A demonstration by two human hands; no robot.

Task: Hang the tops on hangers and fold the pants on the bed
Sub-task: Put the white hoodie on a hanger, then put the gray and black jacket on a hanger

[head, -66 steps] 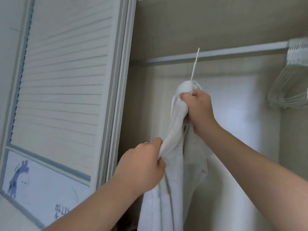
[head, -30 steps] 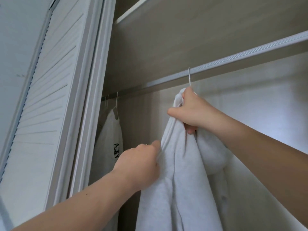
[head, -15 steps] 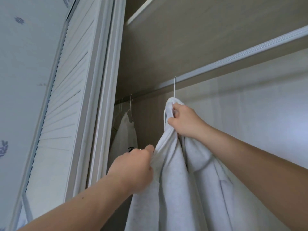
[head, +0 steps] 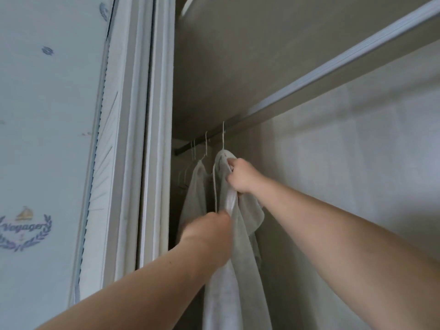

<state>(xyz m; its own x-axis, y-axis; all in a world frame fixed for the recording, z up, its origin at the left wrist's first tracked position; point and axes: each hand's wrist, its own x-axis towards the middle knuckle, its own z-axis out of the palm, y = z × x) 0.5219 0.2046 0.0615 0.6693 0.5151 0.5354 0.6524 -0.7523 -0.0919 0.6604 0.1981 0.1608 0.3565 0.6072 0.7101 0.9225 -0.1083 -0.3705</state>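
The right hand (head: pixel 240 176) clutches the pale grey hoodie (head: pixel 223 294) at its neck, just under the hanger hook (head: pixel 223 136) at the closet rail (head: pixel 333 72). The blurred left hand (head: pixel 209 234) bunches a fold lower down. The hoodie looks soft, limp and likely weighty, so it is best held at the collar. Cloth hides the hanger's shoulders, and I cannot tell whether the hook is seated.

Reaching upward, the left hand (head: pixel 207 236) and right hand (head: pixel 241 176) each grip the pale top (head: pixel 228 294).

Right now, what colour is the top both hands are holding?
The top is plain light grey, seen in the head view.
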